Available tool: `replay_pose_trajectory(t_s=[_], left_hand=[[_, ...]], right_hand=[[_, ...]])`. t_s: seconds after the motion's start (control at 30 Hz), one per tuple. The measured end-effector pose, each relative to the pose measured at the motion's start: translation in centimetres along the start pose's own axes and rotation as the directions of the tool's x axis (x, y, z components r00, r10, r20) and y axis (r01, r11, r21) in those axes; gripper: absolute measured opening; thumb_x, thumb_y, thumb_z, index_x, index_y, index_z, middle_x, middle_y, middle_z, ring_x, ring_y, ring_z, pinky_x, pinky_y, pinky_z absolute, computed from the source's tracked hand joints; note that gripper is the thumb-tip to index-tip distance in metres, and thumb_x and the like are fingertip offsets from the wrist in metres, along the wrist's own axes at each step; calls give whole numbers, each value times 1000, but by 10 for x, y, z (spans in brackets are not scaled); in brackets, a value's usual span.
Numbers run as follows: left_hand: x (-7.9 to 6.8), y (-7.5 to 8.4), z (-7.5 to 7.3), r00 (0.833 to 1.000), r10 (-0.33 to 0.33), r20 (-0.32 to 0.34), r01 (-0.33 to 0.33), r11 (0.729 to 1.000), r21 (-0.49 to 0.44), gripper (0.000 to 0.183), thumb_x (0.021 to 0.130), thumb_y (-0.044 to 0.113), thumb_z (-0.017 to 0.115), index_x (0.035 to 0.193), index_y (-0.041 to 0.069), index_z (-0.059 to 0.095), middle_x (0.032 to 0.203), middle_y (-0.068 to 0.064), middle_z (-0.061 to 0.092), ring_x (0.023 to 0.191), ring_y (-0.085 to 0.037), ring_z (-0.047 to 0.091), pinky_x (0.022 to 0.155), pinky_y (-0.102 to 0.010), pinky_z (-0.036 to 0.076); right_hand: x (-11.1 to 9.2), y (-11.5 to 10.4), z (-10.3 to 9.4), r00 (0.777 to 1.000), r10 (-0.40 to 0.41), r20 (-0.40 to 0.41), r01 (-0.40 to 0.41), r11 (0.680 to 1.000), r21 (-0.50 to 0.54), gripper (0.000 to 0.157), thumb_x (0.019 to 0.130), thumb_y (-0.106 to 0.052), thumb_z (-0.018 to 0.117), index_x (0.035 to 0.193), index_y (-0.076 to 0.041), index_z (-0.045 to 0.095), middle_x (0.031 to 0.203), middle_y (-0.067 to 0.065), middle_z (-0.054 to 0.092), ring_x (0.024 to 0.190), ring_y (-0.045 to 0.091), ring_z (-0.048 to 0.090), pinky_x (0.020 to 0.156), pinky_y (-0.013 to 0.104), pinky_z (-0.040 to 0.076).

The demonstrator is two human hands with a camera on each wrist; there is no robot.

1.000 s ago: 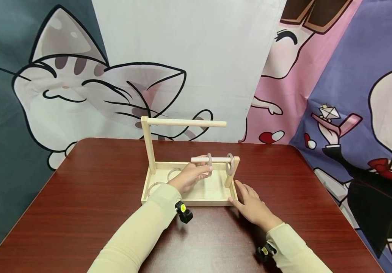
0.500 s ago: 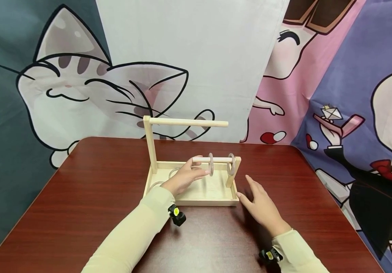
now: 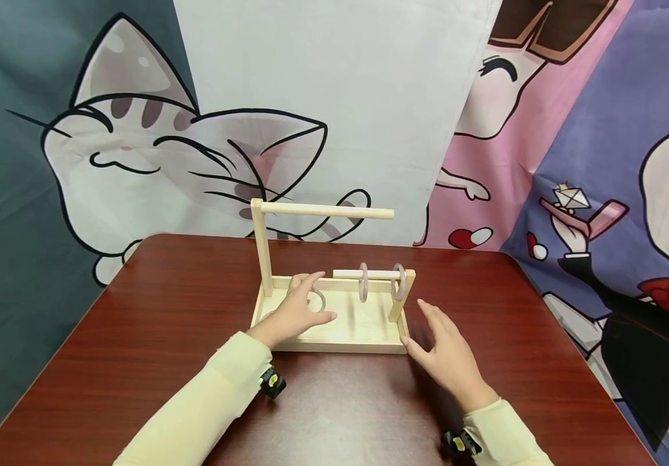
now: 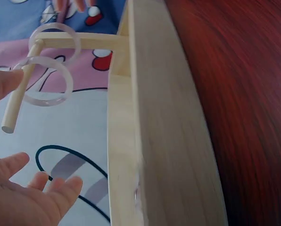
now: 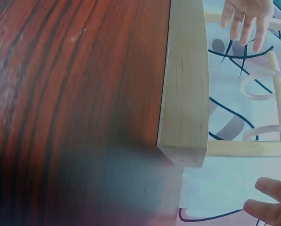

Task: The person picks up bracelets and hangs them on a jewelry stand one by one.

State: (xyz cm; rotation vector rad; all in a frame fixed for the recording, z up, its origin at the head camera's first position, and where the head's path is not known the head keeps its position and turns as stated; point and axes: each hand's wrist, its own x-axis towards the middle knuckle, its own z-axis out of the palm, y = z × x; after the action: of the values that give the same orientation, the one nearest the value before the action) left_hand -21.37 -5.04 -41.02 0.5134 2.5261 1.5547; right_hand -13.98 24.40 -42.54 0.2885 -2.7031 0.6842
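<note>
A pale wooden rack holds two translucent bangles on its short lower rod [image 3: 341, 274]. One bangle [image 3: 398, 283] hangs close to the right post, the other bangle [image 3: 363, 283] nearer the middle of the rod. My left hand [image 3: 294, 314] hovers over the left part of the tray, holding nothing, thumb and fingers spread apart. Partly behind it a third bangle [image 3: 323, 301] lies in the tray. My right hand [image 3: 448, 356] is held beside the tray's right front corner, fingers extended and holding nothing; whether its thumb touches the wood I cannot tell.
The rack's tray [image 3: 340, 347] stands on a dark red wooden table [image 3: 154, 336]. A taller left post [image 3: 262, 249] carries an upper rod [image 3: 329, 210] with nothing on it, reaching right above the lower one. Behind the table hangs a cartoon-printed cloth [image 3: 323, 65].
My left hand has let go of the bangle on the lower rod and moved left over the tray. My right hand has drawn slightly away from the tray's right corner.
</note>
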Motion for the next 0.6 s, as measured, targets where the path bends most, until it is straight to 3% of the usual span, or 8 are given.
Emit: replay_pose_trajectory(t_s=[0.17, 0.3, 0.6], left_hand=[[-14, -4, -8, 998, 68, -1, -67, 985, 156, 85, 80, 21, 78, 150, 11, 32, 145, -15, 25, 134, -32, 27, 104, -49, 35], [-22, -6, -16, 995, 104, -8, -98, 958, 271, 82, 81, 24, 77, 149, 10, 33, 148, -17, 25, 136, -36, 25, 103, -52, 37], [-38, -18, -32, 991, 124, -39, -94, 888, 450, 77, 82, 30, 76, 146, 8, 39, 148, -24, 28, 138, -43, 25, 103, -56, 37]], right_hand=[[0, -7, 3, 996, -82, -37, 80, 995, -65, 76, 80, -38, 74, 143, -6, 44, 141, 21, 47, 134, 40, 38, 100, 61, 36], [0, -15, 4, 987, -150, -54, 142, 982, -128, 76, 80, -41, 72, 143, -8, 44, 143, 19, 44, 136, 40, 34, 94, 65, 36], [0, -29, 5, 975, -221, -33, 212, 962, -174, 78, 78, -46, 71, 142, -10, 44, 144, 18, 44, 137, 39, 33, 90, 69, 38]])
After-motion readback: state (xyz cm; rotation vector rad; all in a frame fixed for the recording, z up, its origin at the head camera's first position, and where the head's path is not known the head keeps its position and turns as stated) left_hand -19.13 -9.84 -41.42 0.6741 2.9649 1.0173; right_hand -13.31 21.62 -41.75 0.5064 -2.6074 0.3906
